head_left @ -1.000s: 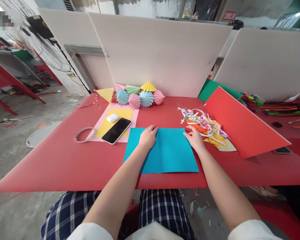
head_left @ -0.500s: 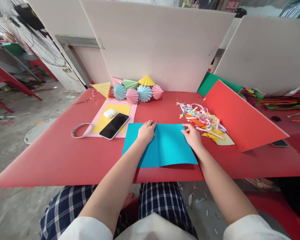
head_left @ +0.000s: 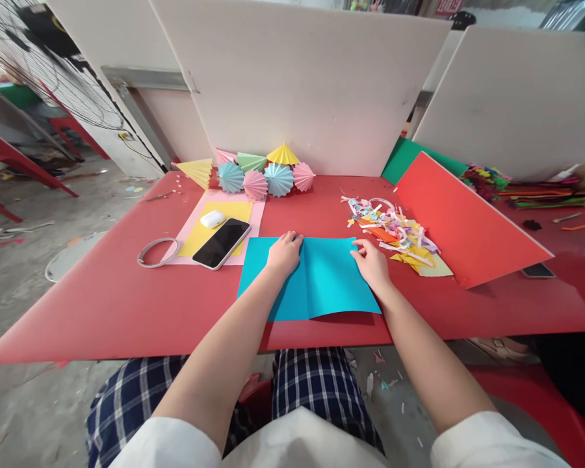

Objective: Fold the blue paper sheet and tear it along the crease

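A sheet of blue paper [head_left: 338, 276] lies on the red table in front of me, with a crease running down its middle. Its lower right edge lifts slightly off the surface. My left hand [head_left: 285, 252] rests palm down on the left half beside the crease, fingers laid out toward the top edge. At the upper right corner my right hand [head_left: 371, 261] pinches the paper's edge between thumb and fingers.
Left lie a smartphone [head_left: 221, 244], a white earbud case [head_left: 212, 220] and a tape roll [head_left: 149, 255]. Folded paper fans [head_left: 279, 179] stand behind. Paper scraps [head_left: 404, 237] and a leaning red board [head_left: 468, 221] are right. A white partition [head_left: 297, 84] closes off the back.
The view has shifted slightly, so the table and everything on it sit a little further left and up. Both hands keep the same places on the blue paper.
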Demonstrator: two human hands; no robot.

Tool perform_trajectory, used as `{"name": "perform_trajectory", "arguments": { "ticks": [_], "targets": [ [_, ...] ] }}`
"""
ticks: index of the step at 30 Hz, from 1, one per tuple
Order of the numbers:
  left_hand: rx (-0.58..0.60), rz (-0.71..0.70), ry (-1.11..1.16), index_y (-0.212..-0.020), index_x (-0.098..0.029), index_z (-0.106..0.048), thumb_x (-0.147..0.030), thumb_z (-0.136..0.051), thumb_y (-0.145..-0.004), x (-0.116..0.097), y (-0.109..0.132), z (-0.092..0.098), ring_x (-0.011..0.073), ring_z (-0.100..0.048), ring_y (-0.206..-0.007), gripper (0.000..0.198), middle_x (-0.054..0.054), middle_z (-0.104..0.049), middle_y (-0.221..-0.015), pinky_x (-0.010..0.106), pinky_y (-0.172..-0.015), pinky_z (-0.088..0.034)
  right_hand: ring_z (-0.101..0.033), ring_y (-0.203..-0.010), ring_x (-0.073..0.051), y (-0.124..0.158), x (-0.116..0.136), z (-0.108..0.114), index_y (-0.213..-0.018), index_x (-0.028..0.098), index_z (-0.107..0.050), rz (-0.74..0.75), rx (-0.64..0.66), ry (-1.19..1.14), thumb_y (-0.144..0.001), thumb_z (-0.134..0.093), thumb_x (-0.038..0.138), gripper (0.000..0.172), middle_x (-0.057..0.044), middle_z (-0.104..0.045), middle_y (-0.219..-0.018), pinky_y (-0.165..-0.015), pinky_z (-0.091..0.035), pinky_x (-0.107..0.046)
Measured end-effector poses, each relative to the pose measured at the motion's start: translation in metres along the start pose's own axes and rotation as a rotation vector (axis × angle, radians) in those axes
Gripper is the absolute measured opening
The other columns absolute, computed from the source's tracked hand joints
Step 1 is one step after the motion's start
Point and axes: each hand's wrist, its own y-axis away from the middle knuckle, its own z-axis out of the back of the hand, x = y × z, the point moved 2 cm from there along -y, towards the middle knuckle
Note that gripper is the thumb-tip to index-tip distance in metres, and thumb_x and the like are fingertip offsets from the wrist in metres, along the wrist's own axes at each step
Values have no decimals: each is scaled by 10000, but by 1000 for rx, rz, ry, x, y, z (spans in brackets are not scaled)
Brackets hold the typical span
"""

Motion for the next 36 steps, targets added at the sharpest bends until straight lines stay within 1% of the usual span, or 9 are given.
{"name": "perform_trajectory", "arguments": {
  "ticks": [6,12,15,26,30,32,33,34,36],
  "targets": [
    [9,3,-2,-1263,-213,-484,-115,-383,-827,0,0,0,208,-405,-1223,458,72,-476,-1300,309,-999,-365,-566,-674,-184,2,1,0,-997,249,-583,6,-4,10,-778,-491,300,243,-13,-633,-734,-581,-360,-267],
    [9,-14,6,-1261,-177,-488,-111,-380,-829,0,0,0,223,-408,-1220,450,101,-472,-1302,315,-998,-365,-567,-682,-185,3,3,1,-981,241,-586,4,-3,4,-780,-490,302,231,-17,-623,-747,-588,-362,-266],
    [3,-9,8,-1264,-184,-484,-113,-380,-831,1,0,-1,223,-408,-1221,451,95,-477,-1298,323,-1000,-363,-568,-677,-185,4,3,2,-963,238,-592,-2,-4,-3,-774,-493,296,222,-17,-620,-745,-590,-366,-267],
    [-23,-25,19,-1268,-167,-478,-109,-379,-824,2,2,-5,202,-404,-1234,458,96,-462,-1325,304,-1023,-328,-570,-670,-183,6,-3,2,-946,240,-597,-14,-4,-65,-760,-498,343,235,-16,-620,-724,-610,-388,-276],
    [-67,-10,13,-1326,-147,-386,-73,-384,-797,-1,4,0,174,-387,-1248,534,100,-456,-1333,285,-1020,-317,-578,-686,-180,2,-7,2,-981,234,-592,-18,5,-93,-746,-518,391,292,-16,-615,-728,-610,-400,-272],
    [-121,28,-4,-1347,-157,-344,-93,-391,-805,6,7,9,178,-349,-1273,548,97,-407,-1372,303,-1036,-288,-575,-672,-173,1,-9,2,-992,230,-590,-15,17,-104,-737,-526,389,308,-10,-606,-720,-605,-405,-270],
    [-156,64,-16,-1349,-164,-335,-121,-389,-821,14,10,16,189,-331,-1283,532,97,-384,-1388,324,-1044,-271,-573,-662,-170,0,-10,2,-994,229,-590,-14,23,-107,-735,-525,386,310,-7,-602,-718,-602,-406,-271],
    [-193,109,-29,-1349,-168,-331,-157,-379,-843,25,14,23,204,-318,-1288,509,101,-371,-1395,351,-1050,-254,-570,-655,-168,0,-10,2,-994,228,-591,-12,29,-109,-736,-522,384,310,-7,-600,-719,-598,-405,-272],
    [-265,226,-58,-1352,-143,-312,-218,-330,-882,54,25,37,242,-299,-1293,476,124,-411,-1361,415,-1052,-225,-566,-647,-168,0,-11,2,-992,230,-594,-9,36,-107,-736,-519,390,311,-9,-600,-731,-586,-399,-274]
  ]
}}
